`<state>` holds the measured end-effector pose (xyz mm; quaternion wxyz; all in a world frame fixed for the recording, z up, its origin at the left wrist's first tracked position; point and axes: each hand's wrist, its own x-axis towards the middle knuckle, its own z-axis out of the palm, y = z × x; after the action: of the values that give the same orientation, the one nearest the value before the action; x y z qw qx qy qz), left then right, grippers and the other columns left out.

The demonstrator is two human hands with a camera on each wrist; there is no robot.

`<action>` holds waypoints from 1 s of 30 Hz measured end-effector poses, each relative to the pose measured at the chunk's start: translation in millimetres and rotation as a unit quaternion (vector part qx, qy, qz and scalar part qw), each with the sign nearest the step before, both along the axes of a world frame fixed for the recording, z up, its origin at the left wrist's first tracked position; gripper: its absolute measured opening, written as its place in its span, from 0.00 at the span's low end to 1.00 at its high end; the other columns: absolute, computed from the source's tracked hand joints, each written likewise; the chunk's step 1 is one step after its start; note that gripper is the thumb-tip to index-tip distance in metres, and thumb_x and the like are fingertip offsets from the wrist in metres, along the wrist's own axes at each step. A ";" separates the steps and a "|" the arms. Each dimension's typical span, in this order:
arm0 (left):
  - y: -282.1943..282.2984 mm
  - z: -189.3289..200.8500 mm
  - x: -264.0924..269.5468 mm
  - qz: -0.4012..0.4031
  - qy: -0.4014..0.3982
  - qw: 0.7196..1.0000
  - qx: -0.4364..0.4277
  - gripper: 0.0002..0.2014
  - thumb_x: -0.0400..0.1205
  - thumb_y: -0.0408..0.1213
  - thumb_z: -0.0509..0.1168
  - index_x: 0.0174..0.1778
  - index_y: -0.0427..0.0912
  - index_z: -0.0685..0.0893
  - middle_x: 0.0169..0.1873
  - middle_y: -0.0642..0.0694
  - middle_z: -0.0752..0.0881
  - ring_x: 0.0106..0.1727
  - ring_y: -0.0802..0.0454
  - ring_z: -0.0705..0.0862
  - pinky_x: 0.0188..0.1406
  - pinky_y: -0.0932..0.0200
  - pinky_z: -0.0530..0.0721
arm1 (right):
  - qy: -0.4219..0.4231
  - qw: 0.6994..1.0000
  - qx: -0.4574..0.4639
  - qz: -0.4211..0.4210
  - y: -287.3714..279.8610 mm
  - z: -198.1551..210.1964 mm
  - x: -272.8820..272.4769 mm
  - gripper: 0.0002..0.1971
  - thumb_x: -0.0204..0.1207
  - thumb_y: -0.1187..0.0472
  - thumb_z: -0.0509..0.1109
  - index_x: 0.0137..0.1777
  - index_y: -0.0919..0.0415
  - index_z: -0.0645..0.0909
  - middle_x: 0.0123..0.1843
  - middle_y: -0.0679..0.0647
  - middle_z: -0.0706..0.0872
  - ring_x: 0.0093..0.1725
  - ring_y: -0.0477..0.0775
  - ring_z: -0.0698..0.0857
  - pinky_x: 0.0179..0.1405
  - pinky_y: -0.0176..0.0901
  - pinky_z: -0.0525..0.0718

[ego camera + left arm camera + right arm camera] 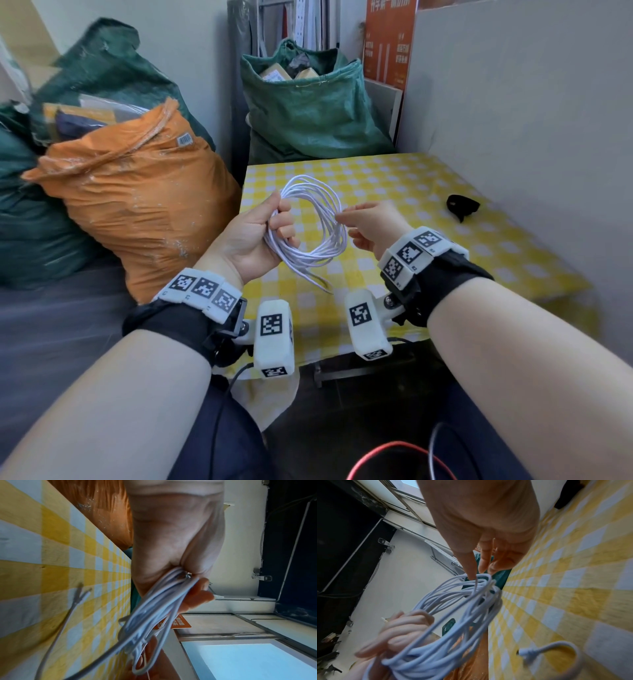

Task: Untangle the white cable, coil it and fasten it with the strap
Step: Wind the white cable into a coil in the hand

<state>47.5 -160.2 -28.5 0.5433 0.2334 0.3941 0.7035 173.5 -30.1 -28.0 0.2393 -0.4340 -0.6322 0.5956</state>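
While your left hand (251, 236) grips the white cable (320, 222) coil, the strap (462, 204) lies beyond your open right hand (371, 224), nearer it.

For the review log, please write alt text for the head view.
The left hand grips a coiled white cable above a yellow checked tablecloth while the right hand touches the coil's far side with straight fingers. A black strap lies on the cloth to the right.

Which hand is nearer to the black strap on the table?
Right. The right hand is beside the coiled white cable, left of the black strap; the left hand is further left.
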 end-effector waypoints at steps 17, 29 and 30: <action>0.8 1.7 -11.4 0.043 -0.075 0.994 0.061 0.18 0.85 0.52 0.51 0.32 0.49 0.70 0.11 0.51 0.64 0.12 0.59 0.64 0.18 0.69 0.69 | 0.023 0.999 -0.014 0.028 3.1 -6.6 2.8 0.12 0.79 0.54 0.68 0.44 0.65 0.79 0.35 0.57 0.82 0.28 0.52 0.81 0.29 0.41 0.85; 3.6 -4.3 -13.2 0.091 -0.092 0.990 0.056 0.18 0.85 0.53 0.53 0.32 0.49 0.69 0.11 0.52 0.64 0.12 0.59 0.64 0.19 0.69 0.70 | -0.264 0.916 -0.028 0.300 -17.5 -29.1 -1.7 0.09 0.78 0.59 0.70 0.50 0.65 0.84 0.34 0.59 0.88 0.26 0.52 0.85 0.31 0.40 0.86; 2.9 -5.0 -13.5 0.095 -0.089 0.990 0.057 0.18 0.85 0.53 0.53 0.32 0.49 0.69 0.11 0.52 0.64 0.12 0.59 0.64 0.20 0.69 0.70 | -0.273 0.912 -0.026 0.305 -17.8 -30.5 -2.6 0.09 0.78 0.58 0.71 0.49 0.66 0.84 0.35 0.59 0.88 0.26 0.52 0.85 0.31 0.40 0.86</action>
<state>33.9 -157.3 -33.5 0.4933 0.1617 0.3238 0.7910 170.9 -48.0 -58.6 -0.1471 -0.3715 -0.7588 0.5144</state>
